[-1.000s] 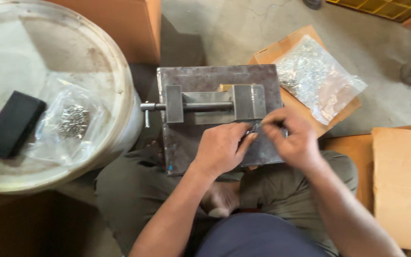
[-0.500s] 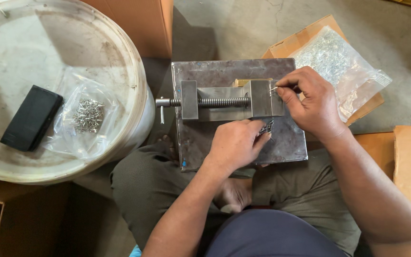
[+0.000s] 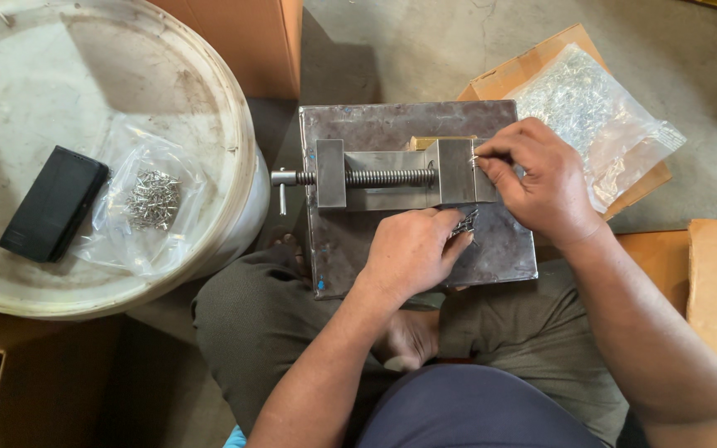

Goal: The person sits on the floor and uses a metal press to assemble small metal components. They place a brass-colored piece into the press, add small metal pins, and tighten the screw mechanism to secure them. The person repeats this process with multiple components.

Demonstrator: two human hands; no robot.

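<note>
Seated cross-legged on the floor, with a grey metal plate (image 3: 392,124) resting across the lap; bolted on top of it, a small steel vise (image 3: 392,176), its threaded screw lying left to right and ending in a short handle at the left edge. Right hand (image 3: 541,187) raised to the right end of the vise, thumb and forefinger pinched on a tiny metal piece (image 3: 475,158) right at the vise's right block; too small to tell its shape. Left hand (image 3: 408,253) lying on the plate just below the vise, curled loosely round a small bunch of thin metal pins (image 3: 465,224) that poke out past the fingertips; touching the plate, apart from the vise body. To the right of the plate, a clear plastic bag of shiny metal bits (image 3: 591,116) on a sheet of brown cardboard (image 3: 491,83); near the right hand but not touching it. To the left, a large white round drum lid (image 3: 209,99) serving as a surface; on it another clear bag of small pins (image 3: 151,199) and, just beside that, a flat black rectangular case (image 3: 53,203). Behind, a brown cardboard box (image 3: 251,33); more cardboard at the far right edge.
</note>
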